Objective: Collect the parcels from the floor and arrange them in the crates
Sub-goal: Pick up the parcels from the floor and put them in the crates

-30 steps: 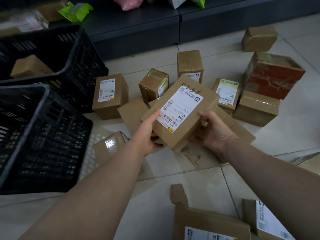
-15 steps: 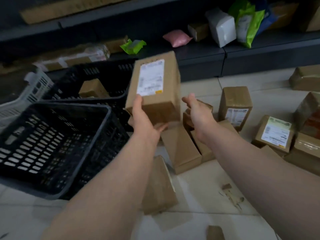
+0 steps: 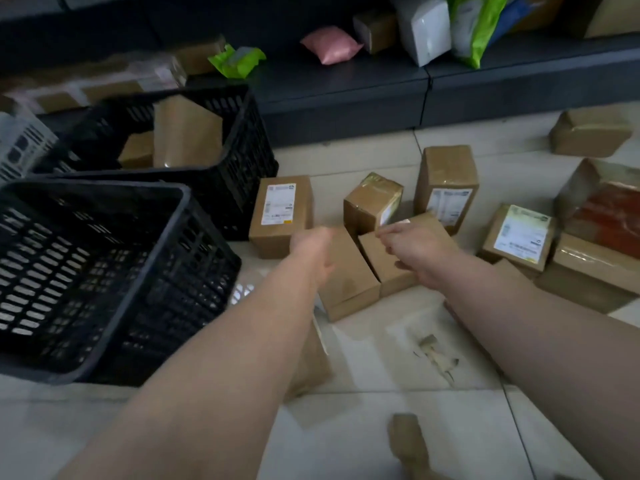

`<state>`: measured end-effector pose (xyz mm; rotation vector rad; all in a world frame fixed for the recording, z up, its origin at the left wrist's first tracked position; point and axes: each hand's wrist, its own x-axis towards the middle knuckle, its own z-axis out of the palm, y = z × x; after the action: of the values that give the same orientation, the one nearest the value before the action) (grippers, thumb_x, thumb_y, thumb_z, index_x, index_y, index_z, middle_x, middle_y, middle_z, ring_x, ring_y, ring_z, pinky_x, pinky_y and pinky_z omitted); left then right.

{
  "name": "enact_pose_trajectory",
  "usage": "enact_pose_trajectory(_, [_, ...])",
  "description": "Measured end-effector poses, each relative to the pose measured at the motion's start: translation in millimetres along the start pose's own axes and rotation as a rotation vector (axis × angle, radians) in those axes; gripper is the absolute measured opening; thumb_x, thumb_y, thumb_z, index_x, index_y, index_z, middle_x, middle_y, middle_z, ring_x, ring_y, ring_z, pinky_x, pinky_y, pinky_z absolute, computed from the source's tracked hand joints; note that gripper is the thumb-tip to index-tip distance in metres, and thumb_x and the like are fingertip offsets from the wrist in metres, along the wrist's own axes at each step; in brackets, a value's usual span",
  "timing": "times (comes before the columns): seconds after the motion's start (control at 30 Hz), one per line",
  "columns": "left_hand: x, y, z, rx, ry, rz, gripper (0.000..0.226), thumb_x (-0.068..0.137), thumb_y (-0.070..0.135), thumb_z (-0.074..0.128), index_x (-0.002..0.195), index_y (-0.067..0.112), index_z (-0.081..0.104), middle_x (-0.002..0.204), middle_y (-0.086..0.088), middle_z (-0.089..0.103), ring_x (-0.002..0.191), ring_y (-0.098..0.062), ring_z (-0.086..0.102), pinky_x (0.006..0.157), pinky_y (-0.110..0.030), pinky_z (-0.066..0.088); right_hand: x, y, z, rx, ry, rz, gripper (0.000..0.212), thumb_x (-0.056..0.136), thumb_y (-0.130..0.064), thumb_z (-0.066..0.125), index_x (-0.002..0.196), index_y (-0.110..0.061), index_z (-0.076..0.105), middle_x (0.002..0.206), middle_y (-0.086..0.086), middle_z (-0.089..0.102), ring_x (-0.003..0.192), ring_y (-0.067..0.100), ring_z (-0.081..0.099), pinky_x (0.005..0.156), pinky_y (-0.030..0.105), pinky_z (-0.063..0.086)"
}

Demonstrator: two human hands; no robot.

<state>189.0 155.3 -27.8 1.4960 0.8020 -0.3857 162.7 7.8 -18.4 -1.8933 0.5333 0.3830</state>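
Cardboard fills most of my feed: matte brown cartons scattered over a pale, glossy tiled floor [image 3: 381,344]. Both bare arms reach forward over them. The left hand [image 3: 311,247] sits above a plain carton [image 3: 349,282]. It is smeared by motion, so I cannot tell how its fingers lie or whether it has hold of anything. The right hand [image 3: 422,251] is over a second plain carton [image 3: 377,254] just beside the first. Its fingers are loosely extended toward the left and grip nothing. It may be touching the lid, but I can't be sure.

At left stand two black plastic crates with slotted lattice walls. The nearer crate [image 3: 173,289] shows its perforated floor. The farther crate [image 3: 249,157], right behind it, holds a tall brown box [image 3: 187,133] standing on end and a smaller brown box [image 3: 138,150] beside it. A white slotted crate [image 3: 20,143] peeks in at the left edge.

More parcels lie on the floor:
- a labelled carton [image 3: 280,216] against the farther crate's wall
- a small blocky box [image 3: 374,202] wrapped in shiny tape
- a tall labelled box [image 3: 446,188] just beside it
- a flat carton with a white label [image 3: 519,237]
- a red-printed box [image 3: 606,209] under glossy film at the right

Torn cardboard scraps [image 3: 436,355] lie nearer me. Behind everything, a dark shelf ledge [image 3: 346,84] carries a puffy pink pouch [image 3: 330,45], a crumpled green bag [image 3: 237,60] and a white packet [image 3: 422,29].
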Motion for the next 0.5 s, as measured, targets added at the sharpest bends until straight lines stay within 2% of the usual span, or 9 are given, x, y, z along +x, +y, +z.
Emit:
enact_pose_trajectory(0.07, [9, -26, 3, 0.211, 0.062, 0.073, 0.040, 0.093, 0.013, 0.057, 0.132, 0.003, 0.052, 0.135, -0.019, 0.056, 0.122, -0.035, 0.055, 0.098, -0.040, 0.049, 6, 22, -10, -0.024, 0.050, 0.024, 0.028, 0.095, -0.010, 0.049, 0.117, -0.006, 0.067, 0.123, 0.017, 0.062, 0.087, 0.019, 0.059, 0.080, 0.032, 0.051])
enact_pose_trajectory(0.13, [14, -46, 5, 0.420, 0.184, 0.155, 0.040, 0.091, 0.010, 0.057, 0.129, 0.000, 0.051, 0.130, -0.021, 0.057, 0.121, -0.037, 0.055, 0.100, -0.043, 0.049, 13, 44, -15, -0.003, 0.058, 0.055, 0.030, 0.094, -0.006, 0.052, 0.121, -0.006, 0.064, 0.123, 0.017, 0.062, 0.072, 0.010, 0.051, 0.064, 0.024, 0.046])
enact_pose_trajectory(0.17, [16, -52, 5, 0.498, 0.223, 0.181, 0.042, 0.089, 0.009, 0.058, 0.129, -0.001, 0.050, 0.129, -0.022, 0.057, 0.121, -0.038, 0.054, 0.099, -0.043, 0.049, 14, 53, -16, -0.011, 0.060, 0.086, 0.031, 0.094, -0.008, 0.053, 0.123, -0.008, 0.063, 0.118, 0.015, 0.062, 0.073, 0.011, 0.050, 0.065, 0.024, 0.046])
enact_pose_trajectory(0.23, [22, -59, 6, 0.630, 0.237, 0.213, 0.046, 0.089, 0.010, 0.059, 0.132, 0.000, 0.045, 0.132, -0.021, 0.054, 0.125, -0.037, 0.049, 0.101, -0.041, 0.046, 13, 67, -11, -0.047, 0.025, 0.142, 0.031, 0.096, -0.017, 0.053, 0.125, -0.016, 0.063, 0.111, 0.006, 0.058, 0.084, 0.015, 0.051, 0.077, 0.029, 0.048])
enact_pose_trajectory(0.3, [29, -59, 7, 0.756, 0.195, 0.216, 0.049, 0.091, 0.012, 0.058, 0.135, 0.000, 0.042, 0.135, -0.020, 0.052, 0.129, -0.035, 0.047, 0.104, -0.039, 0.043, 14, 76, -2, -0.046, -0.040, 0.134, 0.032, 0.097, -0.021, 0.052, 0.127, -0.021, 0.062, 0.120, 0.004, 0.057, 0.100, 0.019, 0.053, 0.091, 0.032, 0.048])
enact_pose_trajectory(0.37, [36, -58, 11, 0.827, 0.152, 0.213, 0.055, 0.091, 0.012, 0.056, 0.142, 0.001, 0.036, 0.135, -0.021, 0.054, 0.128, -0.036, 0.048, 0.104, -0.040, 0.044, 15, 83, 7, -0.034, -0.085, 0.113, 0.035, 0.097, -0.021, 0.051, 0.131, -0.021, 0.059, 0.133, 0.004, 0.054, 0.120, 0.023, 0.050, 0.105, 0.038, 0.043])
enact_pose_trajectory(0.43, [39, -59, 18, 0.873, 0.104, 0.200, 0.068, 0.091, 0.012, 0.056, 0.150, 0.003, 0.023, 0.138, -0.021, 0.052, 0.129, -0.036, 0.047, 0.106, -0.041, 0.042, 17, 89, 16, -0.026, -0.121, 0.086, 0.039, 0.099, -0.019, 0.048, 0.137, -0.020, 0.053, 0.140, 0.003, 0.051, 0.128, 0.023, 0.045, 0.109, 0.035, 0.038])
enact_pose_trajectory(0.5, [38, -63, 24, 0.956, 0.090, 0.203, 0.068, 0.091, 0.017, 0.056, 0.150, 0.006, 0.024, 0.142, -0.019, 0.048, 0.131, -0.036, 0.045, 0.106, -0.036, 0.040, 20, 94, 22, -0.016, -0.158, 0.057, 0.042, 0.100, -0.017, 0.046, 0.143, -0.019, 0.046, 0.144, 0.001, 0.048, 0.131, 0.020, 0.043, 0.105, 0.025, 0.034])
